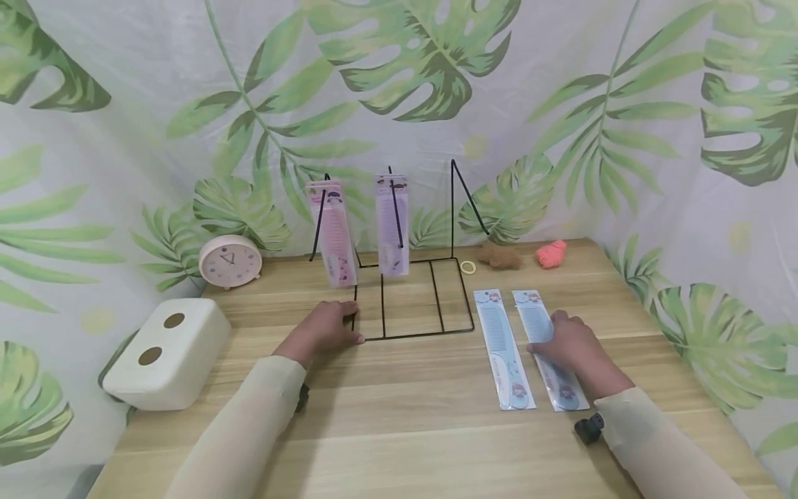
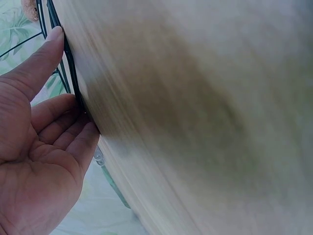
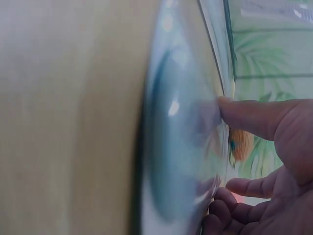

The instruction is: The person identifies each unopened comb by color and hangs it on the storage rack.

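Observation:
A black wire rack (image 1: 411, 335) stands on the table with a pink packaged comb (image 1: 337, 239) and a purple packaged comb (image 1: 393, 229) hanging from its hooks. My left hand (image 1: 324, 329) holds the rack's near left corner, thumb and fingertips against the wire. Two blue packaged combs lie flat to the right of the rack. Over the right-hand blue packaged comb (image 1: 551, 353), my right hand (image 1: 570, 343) grips it across its width, thumb at the left edge and fingers at the right. The other blue packaged comb (image 1: 503, 350) lies just left of that hand.
At the left are a round pink clock (image 1: 230, 262) and a white box with two holes (image 1: 168, 353). Behind the blue combs lie a pale ring (image 1: 467, 267), a brown fuzzy item (image 1: 499, 256) and a coral-pink lump (image 1: 551, 254). A leaf-print cloth (image 1: 405, 83) hangs behind the table.

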`<state>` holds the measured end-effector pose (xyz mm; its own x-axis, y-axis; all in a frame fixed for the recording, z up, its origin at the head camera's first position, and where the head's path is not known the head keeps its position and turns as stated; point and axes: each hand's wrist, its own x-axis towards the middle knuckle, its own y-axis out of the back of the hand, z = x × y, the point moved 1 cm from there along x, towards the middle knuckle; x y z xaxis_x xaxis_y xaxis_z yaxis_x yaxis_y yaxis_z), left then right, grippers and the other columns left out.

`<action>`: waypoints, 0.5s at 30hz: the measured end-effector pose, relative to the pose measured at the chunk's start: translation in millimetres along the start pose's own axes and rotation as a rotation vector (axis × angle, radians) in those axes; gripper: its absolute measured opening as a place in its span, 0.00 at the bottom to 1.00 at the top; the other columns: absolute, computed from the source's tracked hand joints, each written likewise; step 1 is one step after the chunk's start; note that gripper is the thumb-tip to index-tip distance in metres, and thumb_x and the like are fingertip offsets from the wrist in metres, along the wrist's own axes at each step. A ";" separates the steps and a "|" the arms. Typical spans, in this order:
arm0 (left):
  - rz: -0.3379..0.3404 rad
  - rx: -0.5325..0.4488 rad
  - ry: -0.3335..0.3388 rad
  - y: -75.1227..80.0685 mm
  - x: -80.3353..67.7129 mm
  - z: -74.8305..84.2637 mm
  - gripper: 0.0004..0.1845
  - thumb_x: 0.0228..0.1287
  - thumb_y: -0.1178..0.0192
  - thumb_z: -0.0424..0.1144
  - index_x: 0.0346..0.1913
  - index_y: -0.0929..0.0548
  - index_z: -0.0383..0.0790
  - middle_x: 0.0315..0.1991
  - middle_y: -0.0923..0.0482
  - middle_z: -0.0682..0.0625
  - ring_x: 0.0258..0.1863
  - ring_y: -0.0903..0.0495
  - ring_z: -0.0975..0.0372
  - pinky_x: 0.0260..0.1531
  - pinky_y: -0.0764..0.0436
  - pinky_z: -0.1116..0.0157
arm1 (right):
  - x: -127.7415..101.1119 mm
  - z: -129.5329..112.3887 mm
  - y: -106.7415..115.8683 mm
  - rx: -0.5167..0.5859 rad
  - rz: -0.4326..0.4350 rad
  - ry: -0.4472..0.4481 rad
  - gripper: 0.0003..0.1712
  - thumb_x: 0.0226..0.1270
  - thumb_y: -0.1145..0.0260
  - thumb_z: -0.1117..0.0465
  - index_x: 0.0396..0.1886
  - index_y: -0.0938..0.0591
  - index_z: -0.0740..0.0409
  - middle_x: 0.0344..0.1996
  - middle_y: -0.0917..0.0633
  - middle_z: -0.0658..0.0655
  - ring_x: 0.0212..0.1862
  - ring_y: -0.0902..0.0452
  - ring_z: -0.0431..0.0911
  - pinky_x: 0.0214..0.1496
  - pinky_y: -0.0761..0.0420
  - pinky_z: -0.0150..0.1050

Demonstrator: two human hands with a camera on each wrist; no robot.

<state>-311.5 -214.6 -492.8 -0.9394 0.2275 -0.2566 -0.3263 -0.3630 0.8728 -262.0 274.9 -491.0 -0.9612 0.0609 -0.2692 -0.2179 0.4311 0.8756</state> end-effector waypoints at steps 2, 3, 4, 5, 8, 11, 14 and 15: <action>0.000 0.002 -0.006 0.0 0.1 0.1 0.44 0.68 0.23 0.51 0.82 0.28 0.39 0.83 0.32 0.39 0.83 0.36 0.41 0.84 0.36 0.42 | 0.8 6.6 4.8 0.012 -0.007 -0.030 0.62 0.65 0.21 0.44 0.79 0.43 0.81 0.62 0.27 0.85 0.58 0.24 0.72 0.62 0.19 0.69; 0.000 0.001 -0.009 0.0 0.0 0.1 0.44 0.68 0.23 0.51 0.82 0.28 0.39 0.83 0.32 0.39 0.83 0.36 0.41 0.84 0.36 0.42 | 1.3 10.6 7.2 0.015 -0.008 -0.041 0.63 0.65 0.21 0.45 0.80 0.44 0.81 0.63 0.28 0.87 0.59 0.24 0.74 0.63 0.19 0.70; 0.000 -0.001 -0.008 0.0 -0.1 0.0 0.44 0.68 0.23 0.51 0.82 0.28 0.39 0.83 0.32 0.39 0.83 0.36 0.41 0.84 0.36 0.42 | 1.9 14.8 9.5 0.020 -0.011 -0.050 0.64 0.65 0.21 0.45 0.80 0.46 0.82 0.63 0.29 0.88 0.59 0.25 0.75 0.63 0.20 0.70; 0.001 -0.005 -0.005 0.2 -0.2 -0.1 0.44 0.68 0.22 0.51 0.82 0.28 0.39 0.83 0.32 0.39 0.83 0.35 0.41 0.84 0.36 0.42 | 2.0 18.6 11.9 0.027 -0.014 -0.058 0.65 0.65 0.21 0.46 0.81 0.47 0.82 0.64 0.29 0.88 0.59 0.25 0.76 0.63 0.20 0.70; 0.002 -0.007 -0.002 0.7 -0.8 -0.4 0.44 0.68 0.22 0.50 0.82 0.28 0.39 0.83 0.32 0.39 0.83 0.35 0.41 0.84 0.36 0.42 | 3.4 29.4 17.5 0.040 -0.034 -0.070 0.66 0.66 0.22 0.46 0.80 0.50 0.84 0.64 0.30 0.90 0.58 0.24 0.75 0.63 0.19 0.69; 0.002 -0.008 0.004 1.0 -1.3 -0.4 0.44 0.68 0.22 0.51 0.82 0.28 0.39 0.83 0.32 0.39 0.83 0.36 0.40 0.84 0.36 0.41 | 4.7 36.4 20.1 0.067 -0.050 -0.072 0.65 0.67 0.23 0.47 0.80 0.51 0.85 0.65 0.30 0.90 0.58 0.23 0.72 0.63 0.18 0.67; -0.002 -0.013 0.005 0.4 -0.9 -0.1 0.44 0.68 0.22 0.51 0.82 0.28 0.40 0.83 0.33 0.40 0.84 0.37 0.40 0.84 0.37 0.41 | 5.5 41.8 19.9 0.121 -0.026 -0.066 0.60 0.70 0.24 0.50 0.79 0.48 0.85 0.65 0.30 0.89 0.58 0.23 0.72 0.62 0.17 0.67; -0.004 -0.016 0.004 0.1 -0.6 0.1 0.44 0.68 0.22 0.51 0.82 0.28 0.40 0.83 0.33 0.40 0.84 0.38 0.40 0.84 0.38 0.41 | 5.5 43.3 19.6 0.138 -0.004 -0.058 0.57 0.71 0.26 0.52 0.78 0.47 0.85 0.64 0.29 0.89 0.58 0.23 0.72 0.62 0.17 0.66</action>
<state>-310.9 -214.7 -492.5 -0.9386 0.2249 -0.2615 -0.3313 -0.3762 0.8653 -264.2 322.7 -492.7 -0.9481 0.1092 -0.2985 -0.1922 0.5510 0.8121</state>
